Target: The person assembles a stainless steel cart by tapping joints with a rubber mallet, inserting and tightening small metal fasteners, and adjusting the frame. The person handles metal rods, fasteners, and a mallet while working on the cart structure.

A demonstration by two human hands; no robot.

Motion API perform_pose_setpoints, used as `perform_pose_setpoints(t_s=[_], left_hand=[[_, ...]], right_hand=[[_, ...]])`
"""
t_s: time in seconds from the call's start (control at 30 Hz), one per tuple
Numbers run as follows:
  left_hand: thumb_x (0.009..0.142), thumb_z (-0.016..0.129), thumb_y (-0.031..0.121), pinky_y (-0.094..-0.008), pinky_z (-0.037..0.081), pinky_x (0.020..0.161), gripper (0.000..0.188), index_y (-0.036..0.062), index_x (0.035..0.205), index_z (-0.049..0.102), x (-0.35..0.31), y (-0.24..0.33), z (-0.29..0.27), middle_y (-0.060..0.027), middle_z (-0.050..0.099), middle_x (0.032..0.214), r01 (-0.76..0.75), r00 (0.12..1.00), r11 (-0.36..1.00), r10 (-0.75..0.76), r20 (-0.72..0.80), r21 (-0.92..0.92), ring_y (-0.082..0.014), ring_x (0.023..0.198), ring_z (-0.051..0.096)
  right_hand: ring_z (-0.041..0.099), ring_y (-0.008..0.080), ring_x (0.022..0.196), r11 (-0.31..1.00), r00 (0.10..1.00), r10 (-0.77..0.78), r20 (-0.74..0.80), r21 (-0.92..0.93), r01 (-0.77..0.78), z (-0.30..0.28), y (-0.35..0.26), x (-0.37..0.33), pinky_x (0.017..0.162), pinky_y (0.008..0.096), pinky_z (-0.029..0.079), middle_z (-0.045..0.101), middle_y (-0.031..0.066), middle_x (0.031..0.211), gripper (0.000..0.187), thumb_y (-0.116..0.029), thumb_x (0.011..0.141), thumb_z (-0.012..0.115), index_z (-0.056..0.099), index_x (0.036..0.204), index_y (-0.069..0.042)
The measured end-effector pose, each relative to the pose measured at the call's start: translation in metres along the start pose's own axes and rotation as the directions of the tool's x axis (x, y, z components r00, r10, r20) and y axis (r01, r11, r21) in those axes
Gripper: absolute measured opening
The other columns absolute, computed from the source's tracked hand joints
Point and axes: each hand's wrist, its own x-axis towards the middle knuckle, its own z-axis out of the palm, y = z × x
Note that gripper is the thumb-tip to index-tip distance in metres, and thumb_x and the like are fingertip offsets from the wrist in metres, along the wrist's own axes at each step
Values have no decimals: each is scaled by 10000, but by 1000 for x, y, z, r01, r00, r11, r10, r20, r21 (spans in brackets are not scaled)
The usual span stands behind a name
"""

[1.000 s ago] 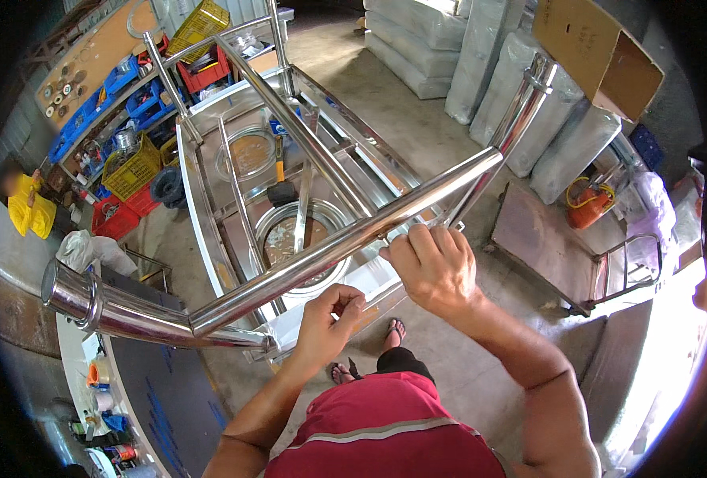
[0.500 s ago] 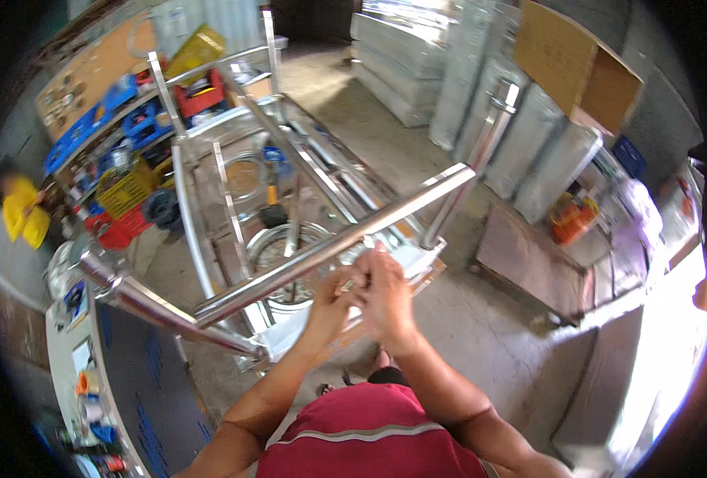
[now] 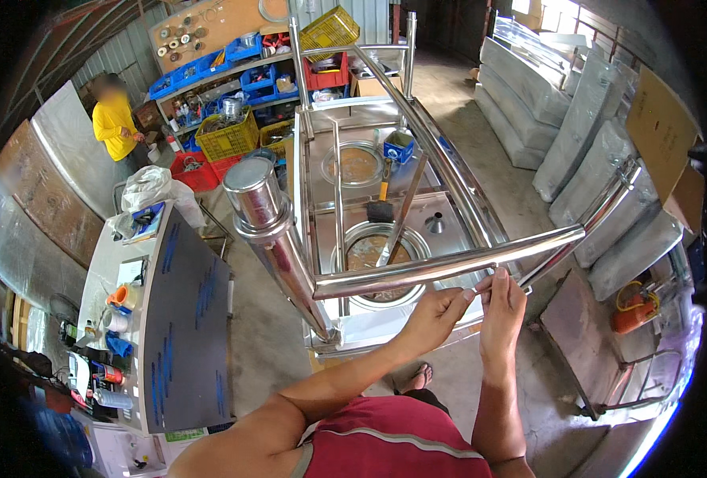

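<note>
Steel crossbar (image 3: 449,261): just beyond your fingertips, across the near end of the metal frame (image 3: 457,229); round and polished, it looks stiff and likely slick under damp skin.
Best hold: wrap your whole palm around the bar close to each joint; a fingertip pinch would probably slide, and the mirror finish could scratch if knocked.
Weight: the whole frame looks bulky and heavy, so treat it as a two-handed load.
Left hand (image 3: 429,321): your thumb and fingers are drawn together, their tips beside the right hand's, near the underside of the bar.
Right hand (image 3: 500,315): your fingers point up, gathered against the thumb near the bar; whether a small piece sits between the two hands is too small to tell.
Capped tube (image 3: 282,255): thick, collared, joined to the bar's left end; it offers a broad, rigid grip.
Hammer (image 3: 382,199): dark head, yellow-and-black handle, lying inside the frame; loose, so it could slide if you tilt things.
Blue box (image 3: 399,146): open-topped, beyond the hammer, also loose.
Trolley (image 3: 580,342): flat, on the floor to your right.
Co-worker (image 3: 115,123): yellow top, well apart at far left.
</note>
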Motion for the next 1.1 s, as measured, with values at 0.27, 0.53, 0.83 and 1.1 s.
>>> perform_pose_setpoints(t_s=[0.27,0.53,0.83,1.1], left_hand=[[1086,572,289,-294,247,539,470,41,688,537,0,40,-13,92,339,653,97,995,994,-97,0,-48,-41,651,304],[1127,462,304,-313,480,640,435,-66,1070,685,-2,89,18,-17,565,712,66,980,973,-104,-167,-220,-109,659,527],[1117,432,326,-417,498,597,464,-23,900,648,5,110,11,-129,621,685,22,987,946,30,-156,324,-274,618,633],[1053,547,312,-461,532,575,407,55,768,680,16,123,1,-142,678,676,-122,965,635,257,-60,763,-341,606,675]], right_hand=[[406,78,534,961,993,116,34,247,-121,5,-13,-4,506,257,318,479,-6,614,461,-331,1130,451,602,817,-29],[423,77,506,583,904,358,235,700,-413,1,-19,-2,463,238,317,534,-10,623,331,-306,1099,516,645,906,-70],[481,67,578,540,890,391,235,724,-428,4,-22,-4,494,209,360,594,-11,726,305,-316,1094,533,666,969,-71],[698,169,982,18,650,-228,724,671,-741,-1,-32,5,877,351,574,722,62,1076,340,-325,1113,478,647,1205,-45]])
